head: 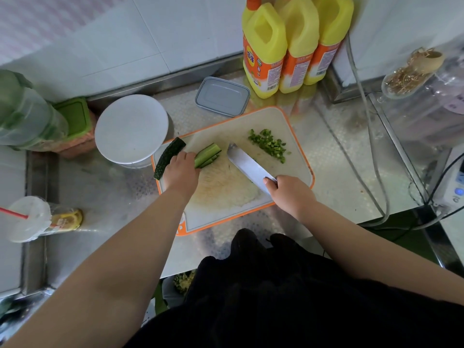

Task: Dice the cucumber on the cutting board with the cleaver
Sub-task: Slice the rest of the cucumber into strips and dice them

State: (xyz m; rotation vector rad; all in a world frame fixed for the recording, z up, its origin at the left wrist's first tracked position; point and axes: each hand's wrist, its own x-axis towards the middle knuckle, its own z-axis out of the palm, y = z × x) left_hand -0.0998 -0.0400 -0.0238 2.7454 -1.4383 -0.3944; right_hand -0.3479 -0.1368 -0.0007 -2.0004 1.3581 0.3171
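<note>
the left hand (181, 170) clamps the bundle of cucumber strips (207, 155) at mid-board, a dark uncut cucumber piece (168, 158) just left of it. firm but wet, the strips probably slide, so pin them near the cut ends. the right hand (291, 194) grips the cleaver (247, 167), its blade just right of the strips. diced bits (270, 144) lie far right on the scarred cutting board (296, 136), on a steel counter (105, 197).

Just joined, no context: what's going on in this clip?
A person is dicing cucumber on an orange-rimmed cutting board. The left hand holds a bundle of cucumber strips down; the right hand grips the cleaver, its blade just right of the strips' cut ends. A pile of diced cucumber lies on the board's far right part, and an uncut dark cucumber piece lies at its left edge.
</note>
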